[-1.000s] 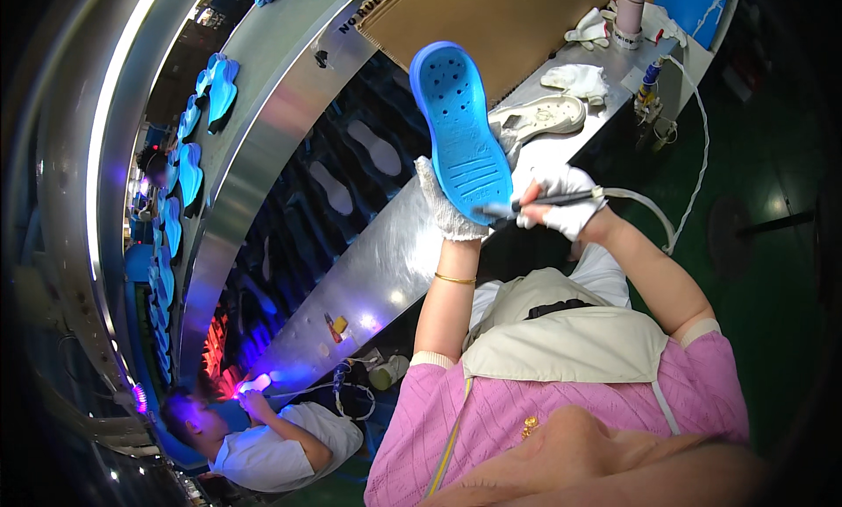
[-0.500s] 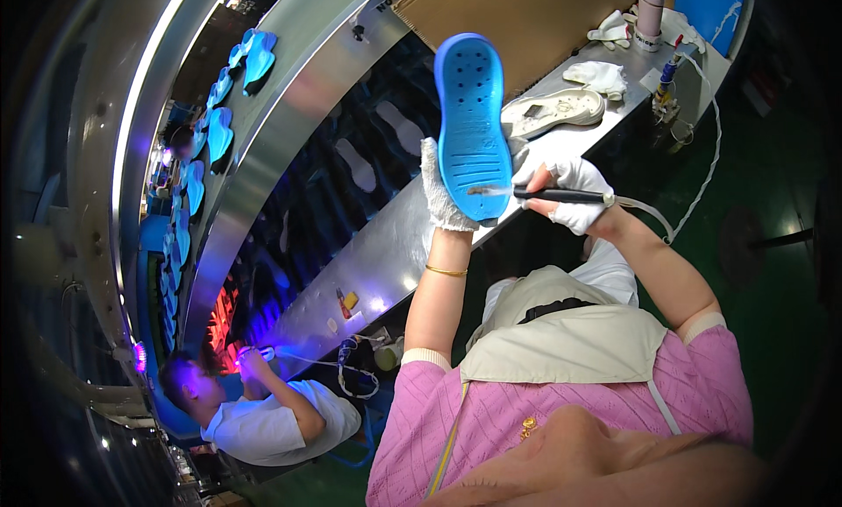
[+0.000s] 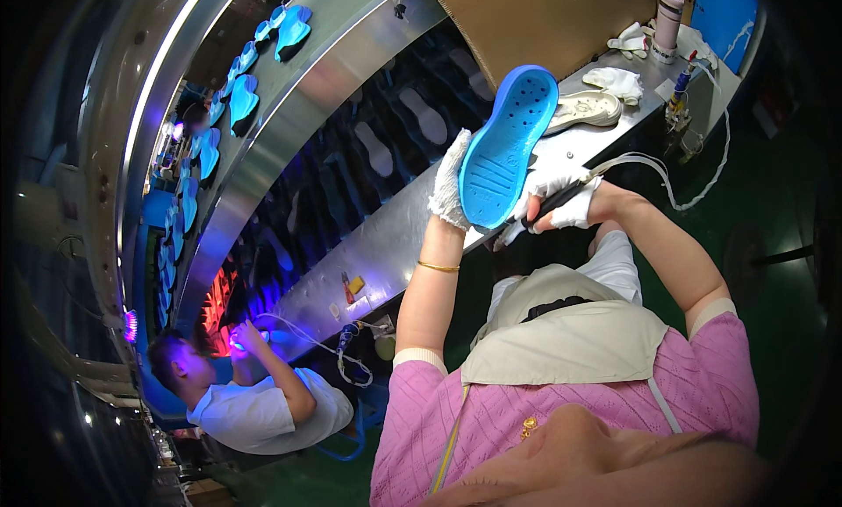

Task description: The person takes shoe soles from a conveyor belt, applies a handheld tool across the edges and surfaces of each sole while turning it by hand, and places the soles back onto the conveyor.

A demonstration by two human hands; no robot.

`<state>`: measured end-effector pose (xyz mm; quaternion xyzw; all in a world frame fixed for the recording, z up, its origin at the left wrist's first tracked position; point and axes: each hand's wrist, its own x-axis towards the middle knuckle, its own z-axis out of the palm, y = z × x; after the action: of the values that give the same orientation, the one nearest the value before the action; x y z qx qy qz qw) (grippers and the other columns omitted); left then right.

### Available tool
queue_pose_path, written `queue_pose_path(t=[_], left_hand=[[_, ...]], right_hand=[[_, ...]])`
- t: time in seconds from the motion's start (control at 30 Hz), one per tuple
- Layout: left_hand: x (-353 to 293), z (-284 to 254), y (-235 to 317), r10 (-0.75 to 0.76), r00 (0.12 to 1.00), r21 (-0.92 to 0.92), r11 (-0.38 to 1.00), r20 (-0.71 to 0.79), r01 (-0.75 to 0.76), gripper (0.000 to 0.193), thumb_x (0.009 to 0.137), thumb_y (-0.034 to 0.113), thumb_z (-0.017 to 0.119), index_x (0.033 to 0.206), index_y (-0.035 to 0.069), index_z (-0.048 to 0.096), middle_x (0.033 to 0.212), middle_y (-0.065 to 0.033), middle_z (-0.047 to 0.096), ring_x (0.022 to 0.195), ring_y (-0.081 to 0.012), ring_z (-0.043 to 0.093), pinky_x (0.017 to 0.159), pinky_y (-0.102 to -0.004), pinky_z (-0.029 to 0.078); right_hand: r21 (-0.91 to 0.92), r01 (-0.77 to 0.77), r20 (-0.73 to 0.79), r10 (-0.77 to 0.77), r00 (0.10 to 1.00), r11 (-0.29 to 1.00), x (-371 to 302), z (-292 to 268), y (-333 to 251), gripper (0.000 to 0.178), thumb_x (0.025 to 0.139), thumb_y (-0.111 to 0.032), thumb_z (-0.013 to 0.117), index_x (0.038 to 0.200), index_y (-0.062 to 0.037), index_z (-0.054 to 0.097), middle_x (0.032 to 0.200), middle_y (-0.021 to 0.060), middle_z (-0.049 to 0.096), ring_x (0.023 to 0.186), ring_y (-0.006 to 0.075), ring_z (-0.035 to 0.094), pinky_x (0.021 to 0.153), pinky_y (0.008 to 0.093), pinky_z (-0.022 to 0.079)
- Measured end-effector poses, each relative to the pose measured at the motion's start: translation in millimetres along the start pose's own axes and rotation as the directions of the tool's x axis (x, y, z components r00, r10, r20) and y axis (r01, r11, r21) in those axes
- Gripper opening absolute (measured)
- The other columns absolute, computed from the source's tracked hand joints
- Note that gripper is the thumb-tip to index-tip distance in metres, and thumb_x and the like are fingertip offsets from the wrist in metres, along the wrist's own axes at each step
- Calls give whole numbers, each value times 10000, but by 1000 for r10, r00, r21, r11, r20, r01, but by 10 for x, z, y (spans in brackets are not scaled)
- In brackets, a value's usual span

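Observation:
A blue shoe sole (image 3: pixel 502 156) is tilted with its top leaning right, its holed and ridged inner face toward me. My left hand (image 3: pixel 450 184), in a white knitted glove, grips the sole along its left edge; the fingers behind it are hidden. Beside the sole's lower right edge, my right hand (image 3: pixel 572 198) in a white glove with bare fingertips is closed round a black-handled brush (image 3: pixel 551 206). A pale hose (image 3: pixel 649 162) runs from the brush's back end. The pale brush tip points down-left, at or just past the sole's edge; contact is unclear.
A metal bench (image 3: pixel 399 254) runs diagonally, bearing a cream shoe (image 3: pixel 583 110), white gloves (image 3: pixel 614 82) and a pink bottle (image 3: pixel 668 23). Behind stand a cardboard box (image 3: pixel 535 24) and a conveyor (image 3: pixel 338 16) with blue soles. A co-worker (image 3: pixel 263 406) sits at the left.
The sole has shifted right and tipped toward the right. The brush has left the sole's inner face and moved down to its lower right edge, with its tip lower.

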<state>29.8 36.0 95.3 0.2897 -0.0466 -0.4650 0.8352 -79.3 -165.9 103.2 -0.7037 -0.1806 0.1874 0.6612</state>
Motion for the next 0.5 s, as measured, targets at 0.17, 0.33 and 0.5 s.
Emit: queue_pose_path(t=[0.17,0.33,0.5], left_hand=[[82,-73,27,32,974,232,973,-225,21,523,946,462,552,1167,-9,613,1036,-180,690,869,-284,691,785,-383,589],[93,-134,-5,-52,959,370,916,-280,157,358,989,299,546,1205,24,621,1068,-99,692,918,-195,676,793,-325,576],[59,-8,-62,-3,966,459,880,-257,124,364,980,305,563,1219,36,615,1094,-103,685,935,-193,673,810,-327,573]], right_hand=[[-216,296,-91,-321,943,930,60,12,-56,167,767,25,713,878,-66,626,936,50,660,914,190,637,841,318,501],[-362,112,-29,-132,991,925,46,-162,-109,139,709,30,721,813,-36,657,859,70,684,867,200,656,788,319,516],[-258,81,-54,-98,994,963,-30,-289,-126,138,742,24,714,857,-35,665,870,46,687,823,156,646,750,292,524]])
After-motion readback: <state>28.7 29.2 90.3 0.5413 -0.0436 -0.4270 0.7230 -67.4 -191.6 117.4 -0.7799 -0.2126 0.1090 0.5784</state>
